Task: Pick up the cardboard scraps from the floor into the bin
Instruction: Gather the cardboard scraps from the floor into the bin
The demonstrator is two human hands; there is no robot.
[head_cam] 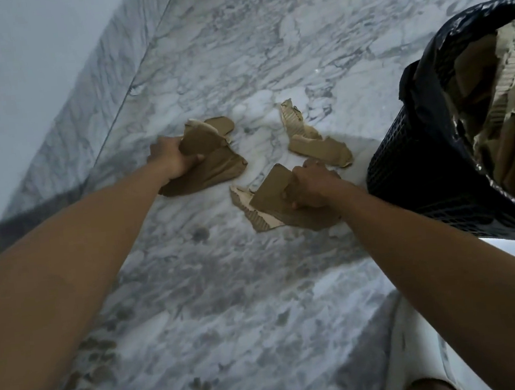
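Torn brown cardboard scraps lie on the marble floor (226,276). My left hand (170,156) is closed on a bunch of scraps (212,160) at the left of the pile. My right hand (312,186) grips another scrap (273,193), with more torn pieces under it. One more loose scrap (314,140) lies beyond my right hand, touched by neither hand. The black mesh bin (421,179), lined with a dark bag, stands at the right and holds several cardboard pieces (492,103).
A marble skirting and a pale wall (18,76) run along the left. My knees show at the bottom edge, with a white object (422,352) at the bottom right. Open floor stretches behind the scraps.
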